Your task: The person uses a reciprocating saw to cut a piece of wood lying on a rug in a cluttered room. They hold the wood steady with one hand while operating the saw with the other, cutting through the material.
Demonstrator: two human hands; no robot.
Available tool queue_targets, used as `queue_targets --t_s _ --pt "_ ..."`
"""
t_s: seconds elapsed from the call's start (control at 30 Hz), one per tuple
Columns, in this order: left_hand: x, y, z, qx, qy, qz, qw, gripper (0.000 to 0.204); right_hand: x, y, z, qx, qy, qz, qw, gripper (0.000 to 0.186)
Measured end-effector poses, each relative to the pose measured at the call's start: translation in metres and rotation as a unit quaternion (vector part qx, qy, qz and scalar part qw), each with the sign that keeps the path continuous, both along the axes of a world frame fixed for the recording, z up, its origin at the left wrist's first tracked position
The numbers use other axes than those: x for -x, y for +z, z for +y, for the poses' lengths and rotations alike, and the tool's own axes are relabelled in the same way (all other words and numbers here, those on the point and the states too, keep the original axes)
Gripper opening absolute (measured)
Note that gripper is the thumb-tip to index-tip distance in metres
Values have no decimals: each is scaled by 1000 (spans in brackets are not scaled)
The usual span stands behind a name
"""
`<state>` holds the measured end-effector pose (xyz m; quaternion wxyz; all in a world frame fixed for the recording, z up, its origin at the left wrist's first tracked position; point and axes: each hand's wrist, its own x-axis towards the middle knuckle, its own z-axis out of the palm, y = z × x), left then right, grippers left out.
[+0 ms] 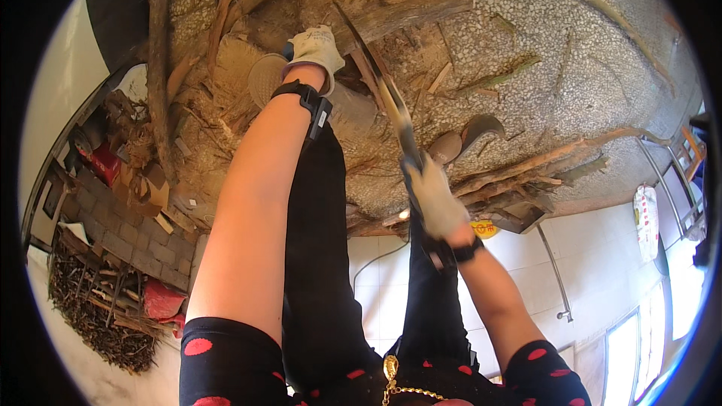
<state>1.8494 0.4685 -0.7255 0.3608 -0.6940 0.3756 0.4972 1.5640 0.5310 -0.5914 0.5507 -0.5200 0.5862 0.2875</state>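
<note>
My left hand, in a pale work glove with blue on it, is closed on the near-left end of a thick log on the ground. My right hand, gloved too and slightly blurred, grips the handle of a long dark blade with a pale blurred section, slanting up and forward beside the log. My left foot in a grey shoe is just below my left hand, partly hidden by it. A brown shoe is behind my right hand. Bark and split pieces lie around the log.
Long branches lie at the left and more at the right on the speckled floor. Piles of sticks, a red bag, metal rails and a white sack stand around the edges.
</note>
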Motion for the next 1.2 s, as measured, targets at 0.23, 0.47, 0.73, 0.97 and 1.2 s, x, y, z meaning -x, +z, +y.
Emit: queue_targets --t_s 0.23,0.47,0.73,0.97,1.2 --pt "0 -12 7 15 -52 -13 998 80 -10 13 -12 48 70 -16 996 41" --pt "-1 -8 4 3 -34 -8 999 83 14 34 -22 -24 31 -3 999 39" --pt "1 -11 7 1 -33 -8 999 82 -55 -13 -54 -27 86 28 995 43" --pt "-2 -7 3 13 -13 -9 1000 68 14 37 -2 5 25 -24 999 49" --pt "0 -19 17 67 -66 -9 995 41 -40 -17 -39 -89 -6 32 996 40"
